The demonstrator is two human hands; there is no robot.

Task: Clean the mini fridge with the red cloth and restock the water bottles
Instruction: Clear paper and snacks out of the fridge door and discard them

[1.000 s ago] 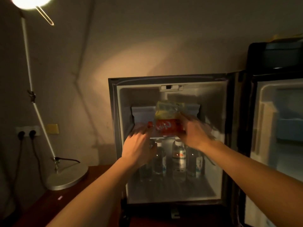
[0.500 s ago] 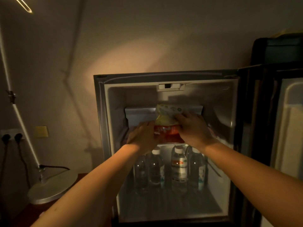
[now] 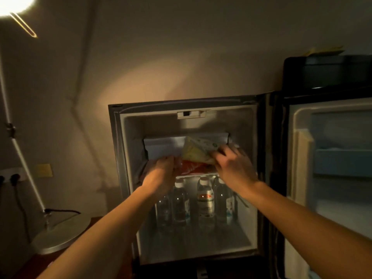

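Note:
The mini fridge (image 3: 115, 150) stands open in front of me. Several water bottles (image 3: 205, 200) stand upright on its floor. On the upper shelf lies a red-labelled bottle (image 3: 191, 168) on its side, with a yellow packet (image 3: 196, 153) on top of it. My left hand (image 3: 161, 175) grips the left end of the red-labelled bottle; its fingertips are hidden inside the shelf. Over on the other side, my right hand (image 3: 234, 168) holds the right edge of the yellow packet with curled fingers.
The fridge door (image 3: 330, 158) hangs open to the right, with a dark appliance (image 3: 326, 71) above it. A lamp with a round base (image 3: 60, 232) stands at the left on a wooden surface. Wall sockets (image 3: 12, 176) with plugged cables sit at far left.
Both hands have pushed the red-labelled bottle and the yellow packet deeper onto the upper shelf. My view has moved closer to the fridge.

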